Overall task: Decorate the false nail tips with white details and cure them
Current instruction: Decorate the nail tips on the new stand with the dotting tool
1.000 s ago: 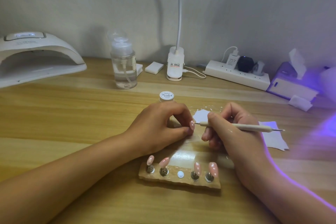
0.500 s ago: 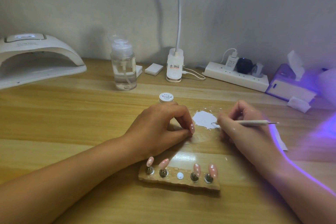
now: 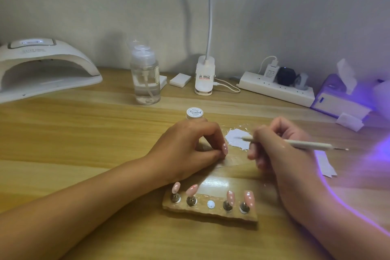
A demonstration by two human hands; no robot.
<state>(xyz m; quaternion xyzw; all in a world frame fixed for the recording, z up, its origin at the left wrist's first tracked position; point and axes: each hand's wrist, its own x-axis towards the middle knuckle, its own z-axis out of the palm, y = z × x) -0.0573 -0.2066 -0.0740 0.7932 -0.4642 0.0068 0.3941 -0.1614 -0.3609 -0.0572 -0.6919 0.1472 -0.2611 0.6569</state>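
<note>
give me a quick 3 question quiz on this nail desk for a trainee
1. True or false: the dotting tool is held in the left hand.
2. How many nail tips stand on the wooden holder? A three, B four, C five.
3. Which spot on the holder is empty?
Key: 1 false, the right hand grips it, while the left hand pinches a loose tip. 2 B. 3 the middle spot.
</note>
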